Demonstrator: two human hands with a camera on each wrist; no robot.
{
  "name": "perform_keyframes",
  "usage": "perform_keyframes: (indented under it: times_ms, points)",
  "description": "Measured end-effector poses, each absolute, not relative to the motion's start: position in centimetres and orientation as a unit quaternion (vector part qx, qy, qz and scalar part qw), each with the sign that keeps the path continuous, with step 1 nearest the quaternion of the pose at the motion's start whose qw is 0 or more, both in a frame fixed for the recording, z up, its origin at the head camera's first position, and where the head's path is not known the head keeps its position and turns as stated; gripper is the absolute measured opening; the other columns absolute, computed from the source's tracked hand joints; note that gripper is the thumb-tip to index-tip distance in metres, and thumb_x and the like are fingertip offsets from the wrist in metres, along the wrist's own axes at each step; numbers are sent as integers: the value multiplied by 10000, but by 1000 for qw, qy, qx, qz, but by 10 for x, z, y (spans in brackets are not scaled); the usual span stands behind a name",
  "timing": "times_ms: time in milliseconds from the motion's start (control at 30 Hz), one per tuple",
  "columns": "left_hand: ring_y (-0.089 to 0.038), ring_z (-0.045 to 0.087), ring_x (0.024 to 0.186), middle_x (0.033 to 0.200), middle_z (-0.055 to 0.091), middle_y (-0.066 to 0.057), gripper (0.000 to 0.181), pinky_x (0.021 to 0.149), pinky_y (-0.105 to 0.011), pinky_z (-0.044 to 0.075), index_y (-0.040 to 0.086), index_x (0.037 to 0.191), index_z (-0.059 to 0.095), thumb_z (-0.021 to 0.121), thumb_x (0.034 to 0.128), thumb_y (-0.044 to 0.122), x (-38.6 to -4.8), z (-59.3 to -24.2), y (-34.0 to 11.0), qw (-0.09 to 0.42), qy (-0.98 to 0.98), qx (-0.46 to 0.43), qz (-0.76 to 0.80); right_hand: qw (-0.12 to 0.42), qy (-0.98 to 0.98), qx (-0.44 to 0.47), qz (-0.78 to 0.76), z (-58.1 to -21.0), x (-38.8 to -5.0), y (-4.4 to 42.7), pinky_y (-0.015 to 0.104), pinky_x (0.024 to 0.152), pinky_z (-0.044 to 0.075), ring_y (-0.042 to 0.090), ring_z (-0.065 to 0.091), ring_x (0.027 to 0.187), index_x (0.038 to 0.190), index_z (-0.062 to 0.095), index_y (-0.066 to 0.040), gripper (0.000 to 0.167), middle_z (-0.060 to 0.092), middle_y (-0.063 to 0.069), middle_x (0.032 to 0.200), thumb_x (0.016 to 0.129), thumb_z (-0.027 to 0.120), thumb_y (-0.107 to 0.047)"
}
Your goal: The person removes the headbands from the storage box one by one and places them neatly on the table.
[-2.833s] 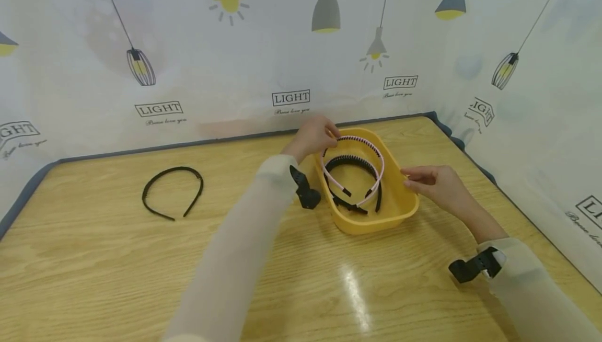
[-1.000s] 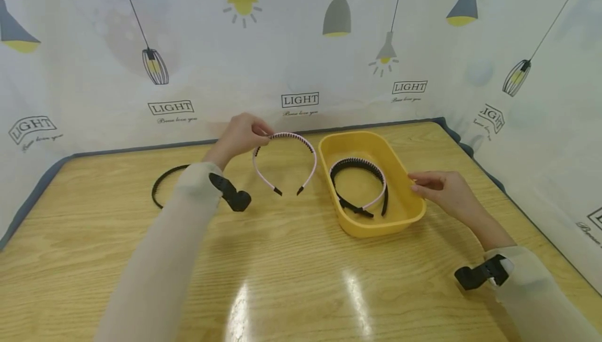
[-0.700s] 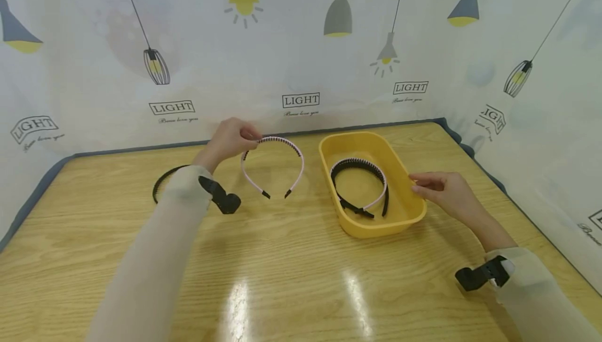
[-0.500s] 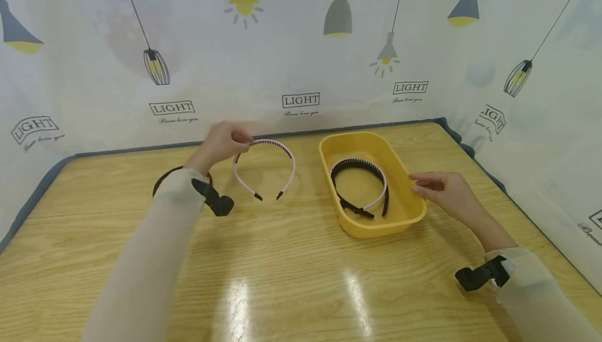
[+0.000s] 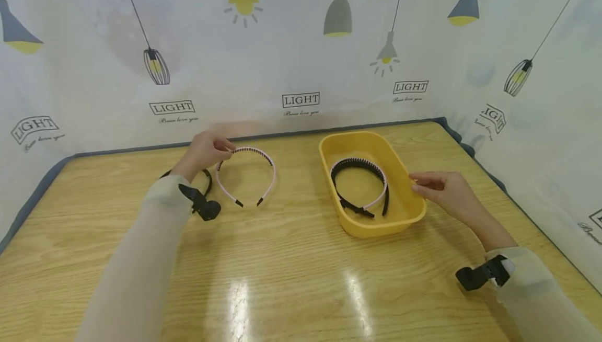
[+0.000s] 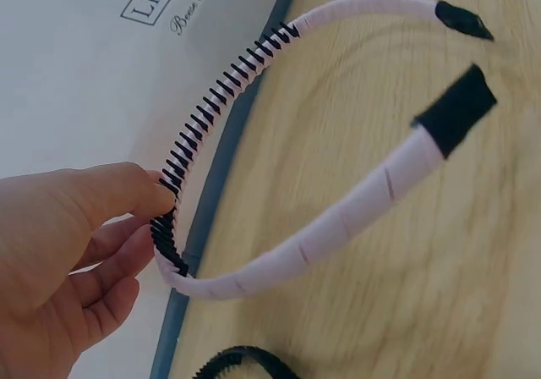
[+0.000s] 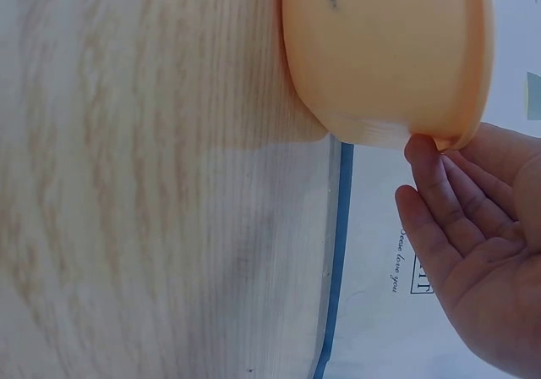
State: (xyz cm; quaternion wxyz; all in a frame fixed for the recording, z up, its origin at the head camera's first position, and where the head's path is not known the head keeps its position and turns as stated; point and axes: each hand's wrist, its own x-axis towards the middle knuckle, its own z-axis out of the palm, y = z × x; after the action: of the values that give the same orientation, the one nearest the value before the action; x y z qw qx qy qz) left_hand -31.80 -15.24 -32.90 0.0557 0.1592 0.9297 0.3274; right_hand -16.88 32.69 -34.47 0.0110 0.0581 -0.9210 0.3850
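Observation:
My left hand (image 5: pixel 203 150) pinches the top of a pink headband (image 5: pixel 274 172) with black comb teeth and black tips. In the left wrist view, the thumb and fingers hold the toothed arch of the pink headband (image 6: pixel 355 214), its ends pointing away from the hand. Beside it on the table lies a black headband (image 5: pixel 208 182), partly hidden by the left wrist. At the right, my right hand (image 5: pixel 447 193) pinches the rim of a yellow plastic bin (image 5: pixel 408 195). Inside the bin rest a pink headband (image 5: pixel 382 193) and a black headband (image 5: pixel 386 206), overlapping.
The wooden table (image 5: pixel 291 279) is backed by a pale curtain (image 5: pixel 263 59) printed with lamps, with a dark blue edge (image 5: pixel 277 135) along the table's back. Each wrist wears a black camera strap.
My left hand has lifted the pink headband out of the bin and carried it left, close to the black headband on the table. The right hand has stayed at the bin's rim.

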Motion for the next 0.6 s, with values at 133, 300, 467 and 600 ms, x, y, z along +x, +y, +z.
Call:
perform_keyframes:
  times_ms: [133,300,467,600]
  points:
    - [-321,586,910,1024,621,-231,242,694,-363,504,-36,1083,647,580,872,62,-319,-335,-157,69,931,148,325,12,-921,58,384,-345,-169,327,152,688,486,-73,552,822,1195,586,35,405,602,209,1131,893,606,-234]
    - [-309,591,898,1059,602,-235,251,661,-339,512,-19,1107,641,566,888,78,-320,-345,-162,77,934,132,323,9,-923,54,382,-344,-168,327,150,691,484,-72,551,823,1201,583,31,415,599,209,1138,893,606,-245]
    - [-299,598,874,1051,608,-235,252,652,-335,508,-18,1101,646,566,882,78,-320,-350,-164,66,937,131,318,10,-923,53,382,-344,-169,327,149,692,483,-74,550,824,1203,582,28,413,599,205,1139,893,606,-243]
    - [-294,597,861,1056,607,-234,249,639,-316,499,-17,1097,648,567,882,81,-320,-353,-163,69,935,128,323,10,-921,56,385,-345,-169,327,153,691,485,-70,553,824,1202,581,32,413,599,207,1138,893,607,-240]
